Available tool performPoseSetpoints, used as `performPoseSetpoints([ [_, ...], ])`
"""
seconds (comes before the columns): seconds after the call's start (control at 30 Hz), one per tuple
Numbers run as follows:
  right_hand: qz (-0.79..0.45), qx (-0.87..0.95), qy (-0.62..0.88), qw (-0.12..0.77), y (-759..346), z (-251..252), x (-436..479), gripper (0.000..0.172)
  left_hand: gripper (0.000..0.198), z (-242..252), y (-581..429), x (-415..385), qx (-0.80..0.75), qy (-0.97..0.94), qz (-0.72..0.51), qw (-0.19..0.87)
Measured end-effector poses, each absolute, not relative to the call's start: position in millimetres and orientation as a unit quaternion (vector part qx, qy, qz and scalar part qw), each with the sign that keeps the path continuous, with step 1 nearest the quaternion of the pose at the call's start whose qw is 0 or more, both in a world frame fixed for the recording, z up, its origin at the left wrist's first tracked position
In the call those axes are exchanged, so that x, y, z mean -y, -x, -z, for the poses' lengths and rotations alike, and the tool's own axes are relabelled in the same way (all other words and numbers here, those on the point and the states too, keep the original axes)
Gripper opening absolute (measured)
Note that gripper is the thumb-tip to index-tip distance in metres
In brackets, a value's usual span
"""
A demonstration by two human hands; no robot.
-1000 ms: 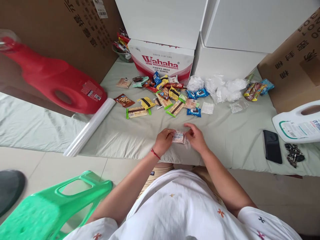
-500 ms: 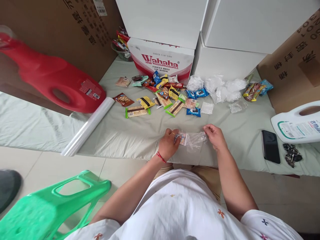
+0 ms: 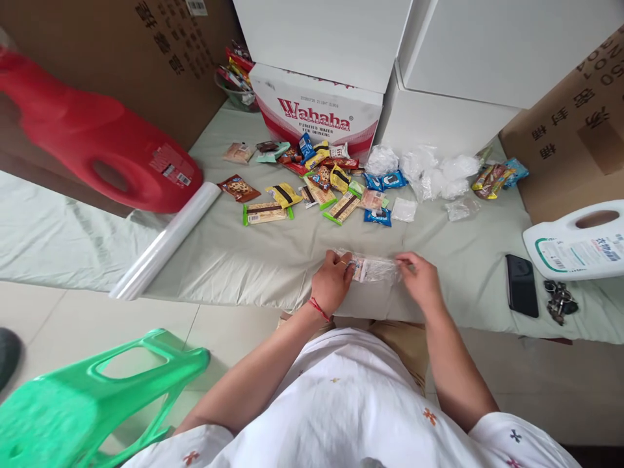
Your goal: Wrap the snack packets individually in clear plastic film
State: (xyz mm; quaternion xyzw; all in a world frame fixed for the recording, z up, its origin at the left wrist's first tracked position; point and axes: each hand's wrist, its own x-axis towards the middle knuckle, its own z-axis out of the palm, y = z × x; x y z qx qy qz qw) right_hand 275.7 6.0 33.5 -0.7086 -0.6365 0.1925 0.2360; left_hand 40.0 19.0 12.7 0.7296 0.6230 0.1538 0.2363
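Near the cloth's front edge, my left hand (image 3: pixel 332 281) is closed over a small pale printed packet (image 3: pixel 359 269), its fingers hiding much of it. Thin clear plastic film (image 3: pixel 383 270) surrounds the packet and stretches off to the right. The film's right end is pinched between the thumb and fingertips of my right hand (image 3: pixel 421 282). Beyond my hands lies a loose spread of wrapped snacks, among them a wafer packet (image 3: pixel 266 212), a yellow packet (image 3: pixel 283 194) and a brown cookie packet (image 3: pixel 238 188).
A clear plastic roll (image 3: pixel 166 240) and a red jug (image 3: pixel 107 149) lie at left. Crumpled plastic bundles (image 3: pixel 429 172) sit before white boxes (image 3: pixel 453 123). At right are a phone (image 3: pixel 521 286), keys (image 3: pixel 560 302) and a white bottle (image 3: pixel 575 244). A green stool (image 3: pixel 63 416) stands below left.
The film between my hands has become flatter and narrower. My right hand has dropped slightly towards me and still pinches its end. My left hand stays on the packet.
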Motion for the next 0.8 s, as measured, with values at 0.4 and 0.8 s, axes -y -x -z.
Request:
performPoseSetpoints([
  [0.4, -0.249, 0.692, 0.664, 0.134, -268.0, -30.4, -30.5, 0.027, 0.042, -12.0, -38.1, -17.7, -0.616, -0.727, -0.166, 0.252],
  [0.8, -0.436, 0.476, 0.679, 0.35, -244.4, -27.2, -9.7, 0.033, 0.04, -13.9, -41.8, -19.5, -0.63, -0.722, -0.151, 0.245],
])
